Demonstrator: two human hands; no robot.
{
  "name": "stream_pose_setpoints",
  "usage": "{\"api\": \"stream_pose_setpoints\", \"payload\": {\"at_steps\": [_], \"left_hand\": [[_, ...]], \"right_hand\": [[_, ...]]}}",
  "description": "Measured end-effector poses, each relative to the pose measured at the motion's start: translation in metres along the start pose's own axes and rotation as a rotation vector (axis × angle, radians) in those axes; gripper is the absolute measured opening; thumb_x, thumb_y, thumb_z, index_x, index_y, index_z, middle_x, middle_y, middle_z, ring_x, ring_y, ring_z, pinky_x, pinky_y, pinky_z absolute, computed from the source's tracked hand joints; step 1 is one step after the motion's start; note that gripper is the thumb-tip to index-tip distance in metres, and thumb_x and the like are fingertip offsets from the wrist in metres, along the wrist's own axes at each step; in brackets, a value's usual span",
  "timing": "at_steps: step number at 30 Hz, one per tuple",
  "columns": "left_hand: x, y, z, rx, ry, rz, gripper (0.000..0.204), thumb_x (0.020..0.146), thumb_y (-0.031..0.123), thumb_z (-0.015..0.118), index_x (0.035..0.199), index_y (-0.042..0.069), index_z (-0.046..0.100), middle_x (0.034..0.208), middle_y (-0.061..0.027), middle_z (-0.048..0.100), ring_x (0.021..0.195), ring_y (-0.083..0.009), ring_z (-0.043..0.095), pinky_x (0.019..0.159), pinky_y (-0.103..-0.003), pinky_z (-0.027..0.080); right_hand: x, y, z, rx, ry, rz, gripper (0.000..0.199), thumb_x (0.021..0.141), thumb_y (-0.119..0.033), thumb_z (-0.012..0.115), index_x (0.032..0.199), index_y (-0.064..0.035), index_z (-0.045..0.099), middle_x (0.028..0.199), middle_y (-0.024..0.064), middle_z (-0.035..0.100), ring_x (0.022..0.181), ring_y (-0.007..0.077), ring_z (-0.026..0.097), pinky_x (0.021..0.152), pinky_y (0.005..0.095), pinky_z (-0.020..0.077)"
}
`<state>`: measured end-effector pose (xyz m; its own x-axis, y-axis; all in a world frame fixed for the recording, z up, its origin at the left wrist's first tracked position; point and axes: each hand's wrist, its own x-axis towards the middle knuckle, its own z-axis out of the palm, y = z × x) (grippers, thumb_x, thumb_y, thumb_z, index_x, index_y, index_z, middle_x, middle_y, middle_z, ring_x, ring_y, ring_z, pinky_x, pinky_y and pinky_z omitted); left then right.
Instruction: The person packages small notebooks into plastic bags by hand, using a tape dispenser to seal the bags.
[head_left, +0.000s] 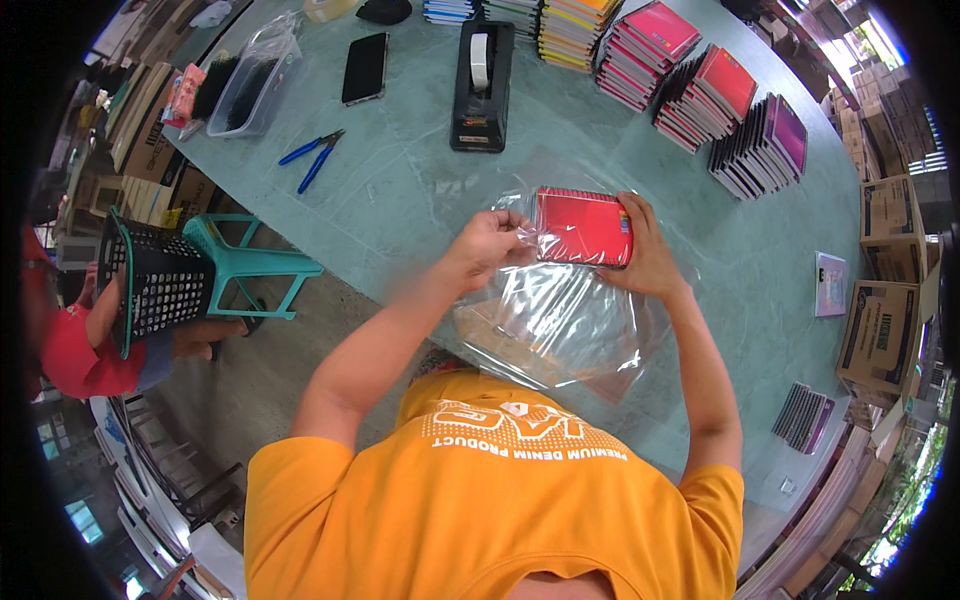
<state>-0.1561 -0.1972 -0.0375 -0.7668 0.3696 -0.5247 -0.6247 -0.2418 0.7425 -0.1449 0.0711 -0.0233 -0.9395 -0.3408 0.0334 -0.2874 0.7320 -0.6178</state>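
Note:
A red spiral notebook (580, 228) lies on the table in front of me, with glossy clear plastic around its left side. My right hand (650, 252) grips the notebook's right edge, thumb at the near corner and fingers at the far one. At its left edge my left hand (488, 248) is closed in a pinch on the clear plastic bag. Whether the plastic covers the whole notebook I cannot tell. Beneath and nearer to me, several flat clear plastic bags (560, 325) overlap and reach the table's front edge.
Farther off are a black tape dispenser (480, 95), a phone (366, 68), blue-handled pliers (314, 158) and a plastic tub (255, 95). Stacked notebooks (705, 95) line the far right; a smaller stack (802, 417) is nearer. A green stool (245, 260), black basket (165, 275) and another person (85, 345) are left.

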Motion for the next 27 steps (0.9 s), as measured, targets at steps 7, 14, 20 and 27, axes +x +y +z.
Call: {"api": "stream_pose_setpoints", "payload": {"at_steps": [7,14,20,27], "left_hand": [[-0.005,0.004,0.008,0.188,0.008,-0.01,0.016,0.082,0.009,0.068,0.092,0.001,0.058,0.071,-0.0044,0.061,0.063,-0.0105,0.058,0.056,-0.025,0.049],[-0.002,-0.01,0.017,0.253,0.06,0.316,0.034,0.084,0.01,0.065,0.116,0.005,0.055,0.066,0.0012,0.057,0.059,-0.0051,0.052,0.051,-0.021,0.041],[0.001,-0.002,0.02,0.149,-0.059,0.272,0.058,0.085,0.01,0.064,0.138,0.011,0.04,0.072,0.0041,0.055,0.058,-0.0028,0.045,0.053,-0.02,0.037],[0.008,0.007,0.011,0.87,0.064,0.586,0.043,0.082,0.016,0.068,0.122,0.005,0.056,0.071,0.0001,0.056,0.062,-0.0063,0.049,0.056,-0.023,0.04]], "right_hand": [[-0.001,-0.005,0.004,-0.037,0.05,0.003,0.102,0.048,-0.02,0.08,0.135,-0.0069,0.028,0.136,0.019,0.031,0.121,0.0392,0.04,0.098,0.0441,0.0407],[-0.001,0.002,0.004,0.042,0.043,-0.065,0.101,0.051,-0.018,0.08,0.136,-0.0081,0.026,0.137,0.0182,0.028,0.124,0.0392,0.037,0.098,0.0439,0.0412],[0.0,0.004,0.002,0.066,0.044,-0.089,0.099,0.054,-0.021,0.081,0.135,-0.0071,0.027,0.136,0.018,0.029,0.122,0.039,0.039,0.099,0.0434,0.0405],[0.002,0.006,0.001,0.037,0.051,-0.119,0.097,0.052,-0.022,0.081,0.133,-0.0069,0.03,0.132,0.018,0.035,0.119,0.0383,0.042,0.098,0.0431,0.0406]]}}
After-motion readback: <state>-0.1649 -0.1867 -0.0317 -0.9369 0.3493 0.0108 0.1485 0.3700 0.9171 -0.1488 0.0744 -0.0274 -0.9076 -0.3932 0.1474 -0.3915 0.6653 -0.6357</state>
